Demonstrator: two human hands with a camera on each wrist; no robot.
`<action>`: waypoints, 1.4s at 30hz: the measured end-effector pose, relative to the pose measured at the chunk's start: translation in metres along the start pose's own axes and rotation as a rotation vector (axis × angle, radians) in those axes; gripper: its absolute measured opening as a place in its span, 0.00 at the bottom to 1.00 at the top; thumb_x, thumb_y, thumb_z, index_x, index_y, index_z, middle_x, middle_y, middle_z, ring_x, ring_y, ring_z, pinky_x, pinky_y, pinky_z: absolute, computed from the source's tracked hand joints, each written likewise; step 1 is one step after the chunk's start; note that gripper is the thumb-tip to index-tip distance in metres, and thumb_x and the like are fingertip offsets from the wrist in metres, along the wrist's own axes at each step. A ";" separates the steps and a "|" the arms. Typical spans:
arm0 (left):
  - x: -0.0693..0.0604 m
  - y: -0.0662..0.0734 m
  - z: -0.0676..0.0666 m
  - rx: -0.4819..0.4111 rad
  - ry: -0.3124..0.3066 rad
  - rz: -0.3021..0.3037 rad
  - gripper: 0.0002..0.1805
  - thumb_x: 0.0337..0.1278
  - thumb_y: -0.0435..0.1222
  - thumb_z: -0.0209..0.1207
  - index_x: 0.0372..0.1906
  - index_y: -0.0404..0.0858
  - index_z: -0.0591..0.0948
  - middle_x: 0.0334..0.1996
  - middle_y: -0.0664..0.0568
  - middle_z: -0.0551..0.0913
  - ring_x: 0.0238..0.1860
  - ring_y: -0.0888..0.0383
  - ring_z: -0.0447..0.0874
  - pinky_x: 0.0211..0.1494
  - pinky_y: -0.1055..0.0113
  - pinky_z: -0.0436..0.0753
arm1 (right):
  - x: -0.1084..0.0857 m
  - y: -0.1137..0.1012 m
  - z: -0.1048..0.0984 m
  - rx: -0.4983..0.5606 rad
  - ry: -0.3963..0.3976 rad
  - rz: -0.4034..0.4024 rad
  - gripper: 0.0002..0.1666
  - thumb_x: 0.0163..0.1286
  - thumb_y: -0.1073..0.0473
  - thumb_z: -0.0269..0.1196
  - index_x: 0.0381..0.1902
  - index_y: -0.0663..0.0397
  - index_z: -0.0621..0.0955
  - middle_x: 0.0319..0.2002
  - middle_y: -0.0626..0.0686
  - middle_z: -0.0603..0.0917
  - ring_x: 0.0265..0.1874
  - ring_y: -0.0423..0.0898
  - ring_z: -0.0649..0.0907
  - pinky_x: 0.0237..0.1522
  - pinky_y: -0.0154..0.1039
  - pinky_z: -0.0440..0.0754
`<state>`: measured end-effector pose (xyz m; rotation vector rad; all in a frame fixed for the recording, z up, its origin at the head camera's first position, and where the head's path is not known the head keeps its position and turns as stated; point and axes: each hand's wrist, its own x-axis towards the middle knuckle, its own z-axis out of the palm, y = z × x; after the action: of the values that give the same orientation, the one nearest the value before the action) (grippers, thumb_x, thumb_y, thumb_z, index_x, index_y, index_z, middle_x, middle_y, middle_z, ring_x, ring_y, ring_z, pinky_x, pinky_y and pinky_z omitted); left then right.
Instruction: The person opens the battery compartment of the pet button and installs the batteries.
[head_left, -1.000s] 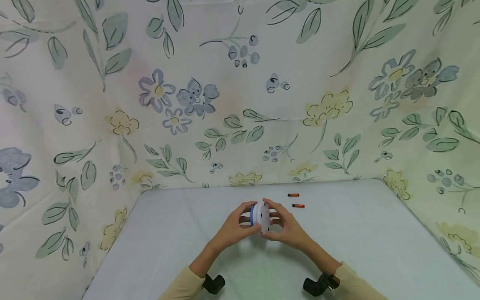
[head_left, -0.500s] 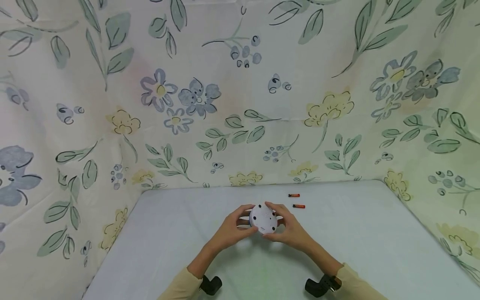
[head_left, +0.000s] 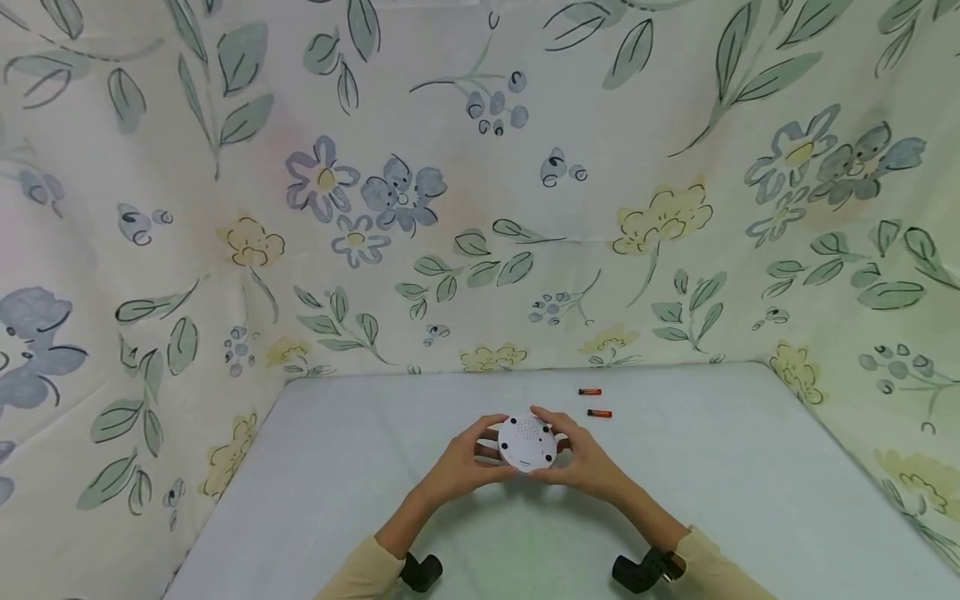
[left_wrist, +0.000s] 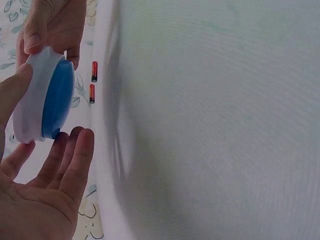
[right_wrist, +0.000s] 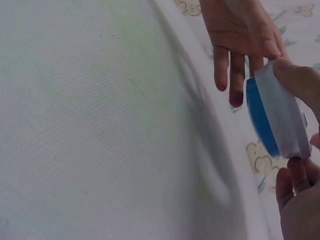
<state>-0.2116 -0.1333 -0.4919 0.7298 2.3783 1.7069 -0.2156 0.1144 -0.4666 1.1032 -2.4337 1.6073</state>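
Note:
Both my hands hold a round white-and-blue plastic device [head_left: 527, 443] between them, lifted off the table. Its white underside, with black feet and a patch of small holes, faces me in the head view. The blue dome [left_wrist: 60, 100] points away, as the left wrist view shows. My left hand [head_left: 457, 467] grips the left edge between thumb and fingers, several of its fingers spread loose beyond the rim. On the opposite edge, my right hand [head_left: 588, 463] pinches the rim, its thumb on the white side [right_wrist: 282, 110] in the right wrist view.
Two small orange-and-black batteries, a farther battery [head_left: 590, 392] and a nearer battery [head_left: 599, 413], lie on the white table [head_left: 337, 500] beyond my right hand. A floral cloth [head_left: 480, 167] hangs behind and at the sides.
The device has turned from edge-on until its white underside faces me. Both hands stayed on its rim and have shifted only slightly. The batteries have not moved on the table.

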 end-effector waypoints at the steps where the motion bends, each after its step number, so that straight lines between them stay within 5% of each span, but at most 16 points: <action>1: 0.000 -0.001 0.000 0.008 0.007 -0.009 0.41 0.56 0.35 0.74 0.73 0.42 0.68 0.56 0.42 0.78 0.49 0.44 0.84 0.48 0.64 0.85 | 0.000 0.001 -0.001 -0.001 -0.007 0.010 0.52 0.52 0.68 0.80 0.73 0.68 0.67 0.64 0.67 0.74 0.47 0.62 0.75 0.42 0.45 0.82; 8: -0.001 -0.001 0.000 0.023 0.050 -0.059 0.37 0.47 0.35 0.79 0.64 0.39 0.74 0.58 0.50 0.76 0.50 0.50 0.83 0.49 0.60 0.86 | 0.000 0.026 -0.002 -0.020 -0.074 0.053 0.54 0.51 0.67 0.81 0.74 0.65 0.67 0.66 0.62 0.74 0.51 0.59 0.74 0.41 0.53 0.80; 17: 0.000 -0.003 0.000 0.040 0.052 -0.081 0.39 0.47 0.34 0.79 0.65 0.36 0.73 0.57 0.47 0.76 0.48 0.51 0.83 0.47 0.64 0.85 | 0.003 0.054 -0.005 -0.010 -0.141 0.062 0.51 0.54 0.57 0.81 0.72 0.60 0.71 0.61 0.52 0.78 0.52 0.52 0.76 0.45 0.42 0.82; 27: -0.001 -0.008 0.000 0.085 0.026 -0.082 0.40 0.47 0.32 0.79 0.66 0.33 0.74 0.59 0.47 0.78 0.50 0.48 0.83 0.49 0.62 0.85 | 0.003 0.059 -0.004 -0.013 -0.193 0.052 0.47 0.56 0.54 0.81 0.70 0.59 0.73 0.64 0.54 0.77 0.53 0.54 0.77 0.48 0.45 0.82; 35: 0.000 -0.009 0.000 0.083 0.024 -0.066 0.40 0.49 0.34 0.78 0.68 0.33 0.73 0.63 0.46 0.77 0.56 0.46 0.81 0.52 0.60 0.84 | 0.007 0.051 -0.001 -0.073 -0.151 -0.008 0.41 0.56 0.60 0.80 0.65 0.61 0.76 0.63 0.59 0.76 0.56 0.60 0.78 0.51 0.54 0.82; 42: 0.000 -0.009 0.002 0.061 0.025 -0.049 0.40 0.49 0.34 0.78 0.68 0.36 0.73 0.65 0.48 0.76 0.59 0.45 0.79 0.56 0.55 0.82 | 0.010 0.055 -0.002 -0.143 -0.183 0.002 0.42 0.57 0.48 0.80 0.66 0.56 0.77 0.62 0.50 0.79 0.57 0.50 0.78 0.55 0.48 0.81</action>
<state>-0.2132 -0.1340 -0.5007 0.6564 2.4529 1.6406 -0.2550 0.1224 -0.5052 1.2757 -2.6137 1.3616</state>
